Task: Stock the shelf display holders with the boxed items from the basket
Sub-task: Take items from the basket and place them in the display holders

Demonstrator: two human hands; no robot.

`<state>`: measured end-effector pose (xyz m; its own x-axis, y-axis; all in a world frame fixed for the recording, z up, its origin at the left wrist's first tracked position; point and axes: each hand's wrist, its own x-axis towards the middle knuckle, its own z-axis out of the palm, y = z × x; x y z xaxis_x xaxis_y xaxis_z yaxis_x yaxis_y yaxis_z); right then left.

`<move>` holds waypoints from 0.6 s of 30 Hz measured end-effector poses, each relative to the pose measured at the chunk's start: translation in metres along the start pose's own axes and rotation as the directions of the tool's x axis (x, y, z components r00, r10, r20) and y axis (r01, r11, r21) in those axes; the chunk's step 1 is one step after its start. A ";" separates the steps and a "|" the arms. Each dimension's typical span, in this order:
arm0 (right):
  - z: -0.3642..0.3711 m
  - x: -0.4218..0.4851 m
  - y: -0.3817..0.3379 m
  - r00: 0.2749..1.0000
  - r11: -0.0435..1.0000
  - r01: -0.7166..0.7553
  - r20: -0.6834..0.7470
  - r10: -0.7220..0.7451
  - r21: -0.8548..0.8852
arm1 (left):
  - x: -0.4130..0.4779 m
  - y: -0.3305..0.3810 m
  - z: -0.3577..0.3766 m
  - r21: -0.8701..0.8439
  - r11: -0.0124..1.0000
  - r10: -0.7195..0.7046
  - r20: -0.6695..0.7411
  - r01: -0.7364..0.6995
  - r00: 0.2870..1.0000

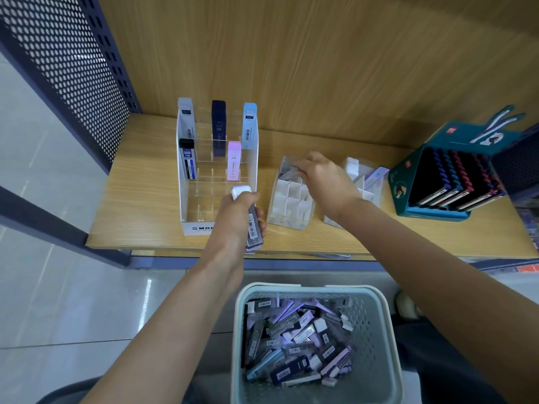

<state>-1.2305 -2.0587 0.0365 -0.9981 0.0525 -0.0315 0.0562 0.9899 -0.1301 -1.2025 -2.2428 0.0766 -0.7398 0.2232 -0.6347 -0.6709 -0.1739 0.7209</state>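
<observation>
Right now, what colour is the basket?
Pale grey-green basket, seen best in the head view.

Heads up: your right hand (320, 182) sits over the back rows of the white grid holder (284, 204). The grey box (288, 172) you pinch is mostly under it, so I can't tell which cell it's over. Just right of the grid holder, a second holder (363, 191) is half behind your forearm (408, 243). Left of the grid holder, your left hand (236, 217) covers the end of the label (201, 228) on the clear holder (183, 196), so only "MON" shows. I can't count the boxes (254, 225) in that grip. Nearer you than the grid holder, the basket (376, 330) is cut off by the bottom edge, and the print on what's inside is too small to read. Far right of the grid holder, the stuff at the edge (529, 220) is just blur.
</observation>
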 end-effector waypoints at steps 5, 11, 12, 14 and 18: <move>-0.003 0.006 -0.004 0.996 0.981 -0.068 -0.048 0.078 0.181 | -0.002 0.002 0.001 -0.036 0.999 0.002 0.003 -0.002 1.000; -0.006 0.010 -0.009 0.996 0.980 -0.051 -0.060 0.063 0.194 | -0.003 0.002 0.002 -0.026 0.999 0.018 0.005 -0.018 1.000; -0.006 0.011 -0.010 0.996 0.981 -0.053 -0.066 0.067 0.186 | -0.003 0.002 0.002 -0.027 1.000 0.016 0.007 -0.016 1.000; -0.006 0.011 -0.012 0.994 0.987 -0.053 -0.083 0.067 0.154 | -0.003 0.002 0.003 -0.029 0.999 0.014 0.008 -0.014 1.000; -0.004 0.014 -0.017 0.996 0.995 -0.077 -0.047 0.080 0.064 | -0.001 0.001 0.003 -0.017 1.000 0.012 -0.002 -0.012 1.000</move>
<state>-1.2457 -2.0741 0.0417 -0.9905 0.1377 0.0046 0.1343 0.9725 -0.1905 -1.2022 -2.2404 0.0788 -0.7479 0.2187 -0.6268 -0.6628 -0.1929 0.7235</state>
